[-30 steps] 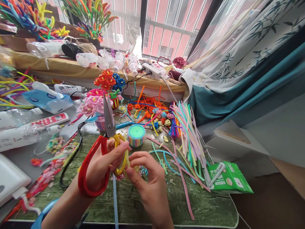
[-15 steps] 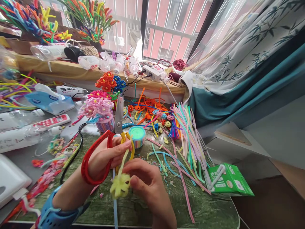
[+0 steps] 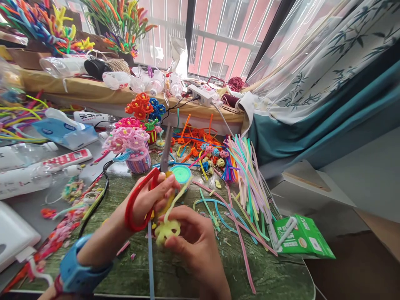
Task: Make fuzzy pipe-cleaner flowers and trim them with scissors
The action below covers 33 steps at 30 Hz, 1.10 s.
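Note:
My left hand (image 3: 158, 195), with a blue watch (image 3: 84, 264) at the wrist, is closed on a pair of scissors (image 3: 165, 154). Their blades point up and away, together, and the red handle loop hangs round the hand. My right hand (image 3: 200, 243) pinches a pale yellow pipe-cleaner flower (image 3: 168, 231) between thumb and fingers. The flower's fuzzy stem rises past my left fingertips to a free end; whether they touch it I cannot tell. Just behind is a round pot with a turquoise top (image 3: 181, 174).
Left of the scissors stands a pot of pink pipe-cleaner flowers (image 3: 126, 139). A bundle of pastel pipe cleaners (image 3: 250, 179) and a green packet (image 3: 303, 237) lie on the right. Plastic bottles (image 3: 31, 179) crowd the left. Scraps litter the green tabletop (image 3: 125, 287).
My left fingers have let go of the stem's top, which now leans right. My right hand has taken hold of the flower head. The scissors have shifted right and tilted.

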Available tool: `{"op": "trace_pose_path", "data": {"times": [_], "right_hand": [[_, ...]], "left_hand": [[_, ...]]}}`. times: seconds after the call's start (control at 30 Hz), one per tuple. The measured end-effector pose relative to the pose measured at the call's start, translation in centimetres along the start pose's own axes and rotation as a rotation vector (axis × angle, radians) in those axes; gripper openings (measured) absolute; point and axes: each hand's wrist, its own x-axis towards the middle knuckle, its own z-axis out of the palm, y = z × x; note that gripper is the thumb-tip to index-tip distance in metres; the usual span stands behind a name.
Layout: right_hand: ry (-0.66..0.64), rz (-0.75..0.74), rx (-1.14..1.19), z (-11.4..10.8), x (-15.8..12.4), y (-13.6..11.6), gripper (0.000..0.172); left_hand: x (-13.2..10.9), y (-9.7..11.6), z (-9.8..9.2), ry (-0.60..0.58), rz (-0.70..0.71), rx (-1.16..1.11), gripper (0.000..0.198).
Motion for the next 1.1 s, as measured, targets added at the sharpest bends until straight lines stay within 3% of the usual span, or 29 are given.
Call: {"op": "trace_pose_path", "data": {"times": [0.1, 0.23, 0.3, 0.47, 0.63, 0.83, 1.1], "right_hand": [[0.165, -0.151, -0.111, -0.2, 0.1, -0.1, 0.032], [0.25, -0.261, -0.217, -1.1, 0.2, 0.4, 0.031], [0.289, -0.323, -0.235, -1.2, 0.2, 0.8, 0.03], [0.44, -0.503, -0.267, -0.3, 0.2, 0.8, 0.026], [0.364, -0.622, -0.407, -0.7, 0.2, 1.0, 0.029], [0.359, -0.585, -0.399, -0.6, -0.1, 1.3, 0.025], [0.313, -0.628, -0.424, -0.1, 0.4, 1.2, 0.034]], "left_hand": [[-1.4, -0.8, -0.4, 0.214, 0.107, 0.151, 0.054], [-4.9, -2.0, -1.8, 0.253, 0.138, 0.345, 0.052], [-6.5, -3.2, -2.7, 0.202, 0.168, 0.566, 0.055], [-9.1, -5.5, -4.0, 0.055, 0.019, 0.937, 0.05], [-9.3, -5.1, -3.5, -0.023, 0.018, 1.032, 0.047], [-9.2, -4.7, -3.3, -0.036, 0.024, 1.044, 0.044], [-9.5, -5.1, -3.6, -0.038, 0.033, 1.082, 0.034]]}}
